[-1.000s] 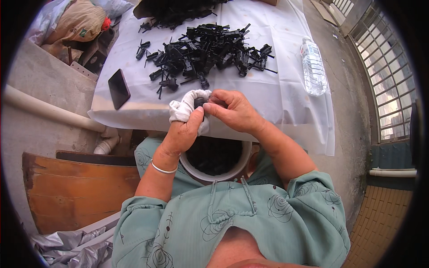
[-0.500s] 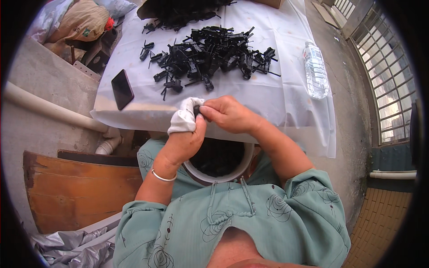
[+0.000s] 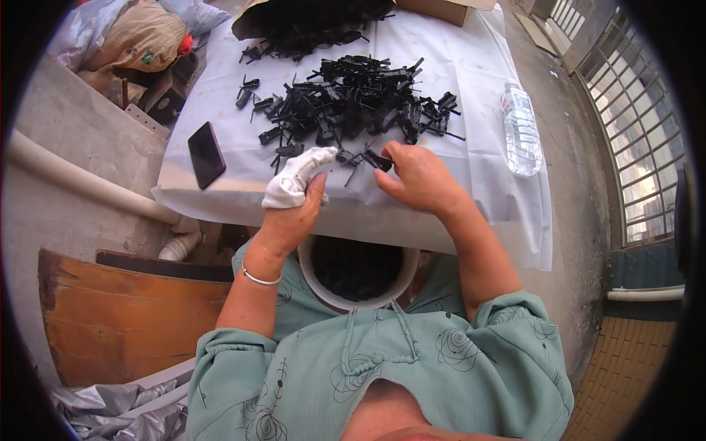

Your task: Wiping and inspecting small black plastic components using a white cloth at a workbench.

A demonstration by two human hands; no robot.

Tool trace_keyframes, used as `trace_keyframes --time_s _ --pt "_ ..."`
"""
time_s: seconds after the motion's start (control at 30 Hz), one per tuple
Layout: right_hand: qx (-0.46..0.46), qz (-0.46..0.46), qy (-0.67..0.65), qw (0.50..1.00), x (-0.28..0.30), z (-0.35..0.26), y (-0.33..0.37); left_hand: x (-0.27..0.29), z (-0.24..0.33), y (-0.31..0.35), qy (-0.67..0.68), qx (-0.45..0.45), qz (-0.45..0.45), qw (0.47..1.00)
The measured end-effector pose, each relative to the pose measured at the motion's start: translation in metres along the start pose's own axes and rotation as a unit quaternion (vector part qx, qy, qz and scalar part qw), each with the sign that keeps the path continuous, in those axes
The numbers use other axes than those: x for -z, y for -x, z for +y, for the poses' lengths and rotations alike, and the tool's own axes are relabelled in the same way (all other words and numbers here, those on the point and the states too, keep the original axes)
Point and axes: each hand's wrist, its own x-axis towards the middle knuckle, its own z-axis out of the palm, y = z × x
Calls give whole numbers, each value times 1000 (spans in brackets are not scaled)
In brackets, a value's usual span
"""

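A heap of small black plastic parts with thin prongs (image 3: 346, 99) lies on the covered table. At its near edge my right hand (image 3: 426, 180) pinches one black plastic part (image 3: 378, 161) between thumb and fingers. My left hand (image 3: 298, 184) is at the table's front edge, its fingers in a white cloth glove and its thumb bare. Those fingers are stretched out, with nothing seen in them. Below the table edge, between my knees, stands a white bucket (image 3: 358, 302) with dark pieces inside.
A dark phone (image 3: 207, 156) lies on the left of the table's white sheet (image 3: 456, 198). A clear plastic bottle (image 3: 521, 131) lies at the right. An open bag (image 3: 254, 20) of black parts and a cardboard box (image 3: 441, 10) sit at the back. A pipe (image 3: 92, 178) runs along the left.
My hands were together over a small dark piece and have parted. The right has moved right to a part by the heap. The left has straightened its fingers.
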Motion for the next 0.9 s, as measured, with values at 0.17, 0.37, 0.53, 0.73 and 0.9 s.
trace_keyframes --time_s 0.17,0.37,0.53,0.73,0.9 --pt "0 -96 -150 984 31 -10 11 -8 14 -16 15 68 -121 990" --pt "14 -167 -264 950 25 -4 14 -20 12 -12 25 9 -248 968" --pt "61 16 -283 957 25 -19 19 -29 9 1 146 106 -100 979" --pt "88 164 -262 947 -10 -37 19 -38 10 8 215 101 -33 971" --pt "-80 13 -462 883 -8 -31 13 -36 11 12 221 74 -49 971"
